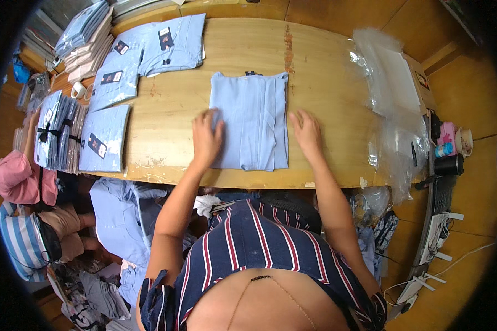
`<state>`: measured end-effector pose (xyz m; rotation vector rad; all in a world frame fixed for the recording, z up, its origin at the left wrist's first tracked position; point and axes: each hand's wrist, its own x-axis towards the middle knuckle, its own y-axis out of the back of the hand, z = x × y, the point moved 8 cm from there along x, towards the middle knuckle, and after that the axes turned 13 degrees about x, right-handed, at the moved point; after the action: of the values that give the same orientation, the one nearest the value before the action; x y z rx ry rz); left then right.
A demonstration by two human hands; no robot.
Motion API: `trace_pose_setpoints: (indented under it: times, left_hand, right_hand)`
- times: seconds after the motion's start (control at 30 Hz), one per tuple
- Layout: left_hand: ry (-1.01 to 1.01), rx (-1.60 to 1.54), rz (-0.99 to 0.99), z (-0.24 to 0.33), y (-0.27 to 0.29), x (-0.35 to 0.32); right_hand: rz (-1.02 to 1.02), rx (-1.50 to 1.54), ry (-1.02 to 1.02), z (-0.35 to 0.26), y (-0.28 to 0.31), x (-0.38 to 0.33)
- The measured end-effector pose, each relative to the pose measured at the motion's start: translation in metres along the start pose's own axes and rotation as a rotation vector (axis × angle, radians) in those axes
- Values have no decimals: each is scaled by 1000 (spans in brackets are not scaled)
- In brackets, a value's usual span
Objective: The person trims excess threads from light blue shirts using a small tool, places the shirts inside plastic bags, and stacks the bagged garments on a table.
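A light blue garment (248,121), folded into a neat rectangle, lies flat on the wooden table in front of me. A small dark label shows at its far edge. Along its left side rests my left hand (207,138), fingers loosely bent and apart, touching the fabric's edge without gripping it. My right hand (306,132) is just beyond the right side, by the tabletop, apart from the cloth. Its fingers are spread and hold nothing.
Bagged blue garments with dark tags (171,47) lie at the far left, near a tall stack (88,49). Tied bundles (52,132) stand on the left edge. Clear plastic bags (389,94) cover the right end. A person in pink (22,174) is at the left.
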<state>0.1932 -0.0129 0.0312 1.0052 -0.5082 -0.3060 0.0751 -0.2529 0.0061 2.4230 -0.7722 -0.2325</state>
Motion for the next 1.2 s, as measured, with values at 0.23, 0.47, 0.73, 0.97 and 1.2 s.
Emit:
trace_pose_setpoints:
  times: [0.23, 0.47, 0.73, 0.97, 1.2]
  left_hand:
    - [381, -53, -294, -76, -65, 131]
    - [213, -332, -267, -39, -73, 158]
    - [-171, -996, -13, 75, 142, 127]
    - [-691, -348, -291, 59, 67, -26]
    - [-639, -266, -668, 56, 32, -80]
  right_hand:
    - [125, -206, -233, -9, -18, 105]
    - [-88, 229, -227, 41, -38, 153]
    - [-19, 558, 473, -163, 120, 57]
    - [-285, 94, 641, -96, 66, -81]
    - [-395, 16, 339, -41, 42, -119]
